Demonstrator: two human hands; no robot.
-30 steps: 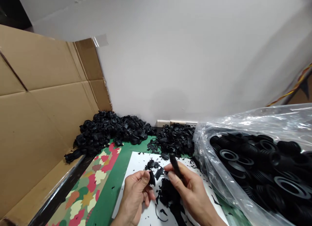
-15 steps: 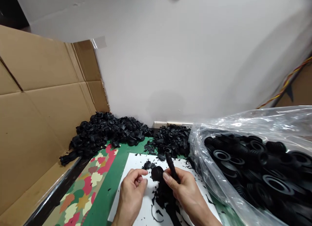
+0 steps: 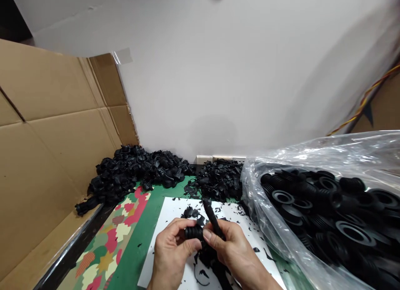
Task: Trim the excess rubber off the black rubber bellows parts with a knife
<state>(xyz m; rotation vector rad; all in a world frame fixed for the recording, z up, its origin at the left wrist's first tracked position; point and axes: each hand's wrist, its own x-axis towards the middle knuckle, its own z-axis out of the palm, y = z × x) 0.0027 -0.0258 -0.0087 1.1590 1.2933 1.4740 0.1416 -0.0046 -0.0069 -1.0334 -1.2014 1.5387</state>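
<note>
Probably a slip is the chief danger, with so little to pinch

Nearest, the left grip (image 3: 171,250) is closed on the black ribbed part (image 3: 193,232), thumb below and fingers above, holding it over the white sheet (image 3: 171,208). The right grip (image 3: 233,242) is closed around a dark stick (image 3: 211,215) that slants up past it, its thumb tip at the part's right end; whether it also pinches the part, I cannot tell. If that stick has an edge, which is hidden, a twist could reach the left grip, because the two work so close. A weak pinch could drop the part into the dark scraps (image 3: 208,256) below, where black on black would hide it. Farther right, the clear bag (image 3: 252,186) gapes over more ribbed pieces (image 3: 333,202); a knock could spill some onto the green worktop (image 3: 133,238). Beyond, a shredded heap (image 3: 220,177) and a larger mound (image 3: 159,169) sit side by side, so a nudge might mix them.
</note>
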